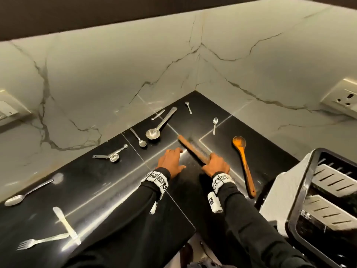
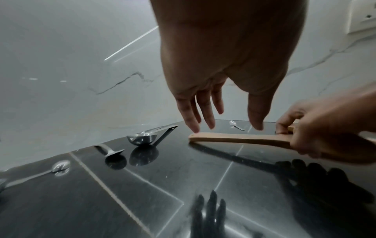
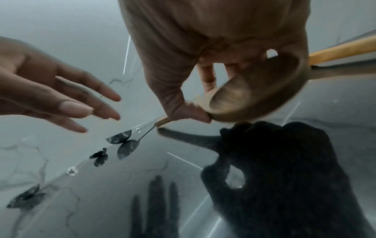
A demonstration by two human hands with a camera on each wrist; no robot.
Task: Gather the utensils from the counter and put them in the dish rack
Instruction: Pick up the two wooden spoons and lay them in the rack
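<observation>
Black table (image 1: 108, 190) in a corner of marbled wall (image 1: 116, 74), seen from the head, with both wrist views closer in. The right hand (image 1: 217, 165) closes its grip round the bowl end of a wooden spoon (image 1: 193, 149); in the right wrist view the thumb and fingers (image 3: 207, 77) curl about the bowl (image 3: 234, 99), and the handle runs away from the hand toward the wall. In the left wrist view the handle end (image 2: 203, 136) sits just above its reflection; whether it touches the table cannot be told. The left hand (image 1: 171, 161) is beside it with an empty, open grip, fingers (image 2: 191, 116) straight and reaching close to the handle end. A second wooden spoon (image 1: 243, 165) lies flat to the right, bowl toward the wall, its handle end near the dish rack (image 1: 309, 200) at the right edge. Behind the hands lie a steel ladle (image 1: 160, 124), a spoon (image 1: 139, 137) just left of it, two small spoons (image 1: 214, 124) (image 1: 188, 107) nearer the corner, and a small steel piece (image 1: 158, 114) by the ladle handle. Further left lie two measuring spoons (image 1: 112, 154) touching each other, then a large spoon (image 1: 29, 192). At the near left a knife (image 1: 66, 225) and a fork (image 1: 40, 241) cross. Wall sockets (image 1: 343, 99) sit at right.
</observation>
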